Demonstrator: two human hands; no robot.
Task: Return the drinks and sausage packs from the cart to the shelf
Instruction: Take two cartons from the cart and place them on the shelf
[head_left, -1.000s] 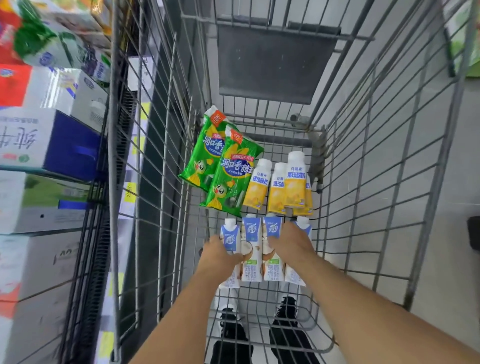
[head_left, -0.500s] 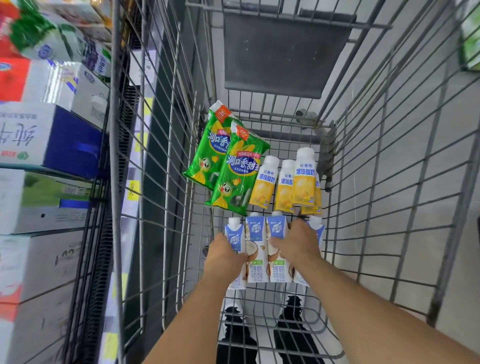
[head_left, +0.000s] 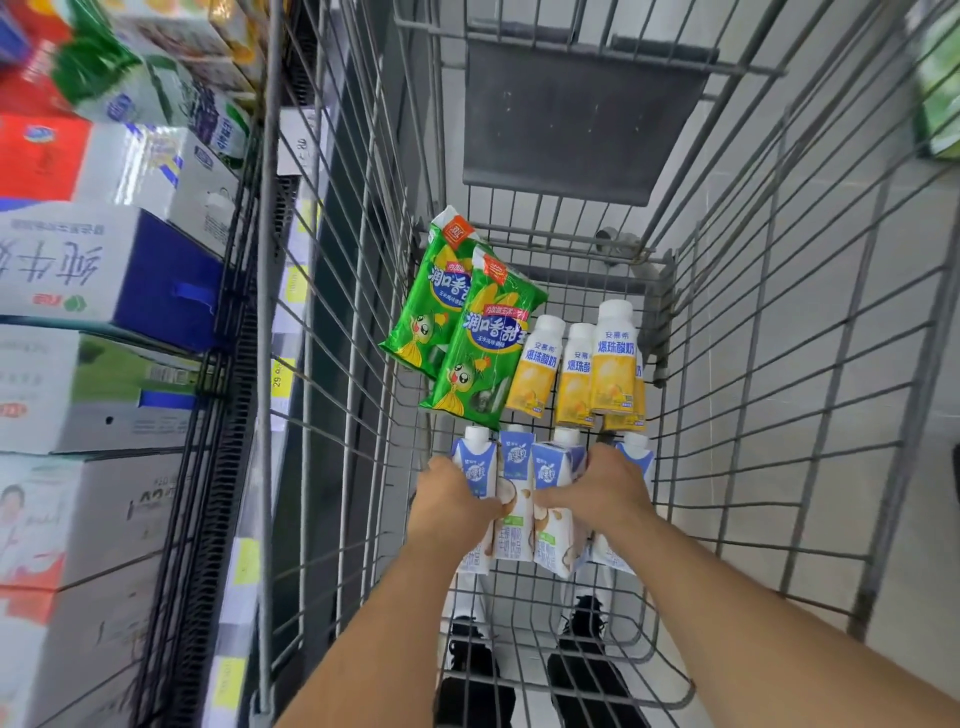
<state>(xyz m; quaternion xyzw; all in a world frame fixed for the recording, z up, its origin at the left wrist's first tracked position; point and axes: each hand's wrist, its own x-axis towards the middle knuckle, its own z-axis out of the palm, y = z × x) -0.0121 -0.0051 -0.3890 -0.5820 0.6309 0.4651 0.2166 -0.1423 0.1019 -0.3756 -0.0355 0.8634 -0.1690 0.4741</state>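
both arms down in the cart (head_left: 779, 322), left hand (head_left: 457, 501) curled round the leftmost carton (head_left: 474, 467), right hand (head_left: 602, 491) gripping the third carton (head_left: 553, 470), tilted in the row of four on the cart floor. just beyond, yellow bottles (head_left: 613, 358) lying side by side, two green sausage packs (head_left: 483, 353) overlapping to their left. further left, outside the wire, shelf (head_left: 228, 395) stacked with boxes (head_left: 104, 260).

Grey metal wire cart (head_left: 769, 364); glossy plastic sausage packs (head_left: 480, 343); smooth cartons (head_left: 514, 499).
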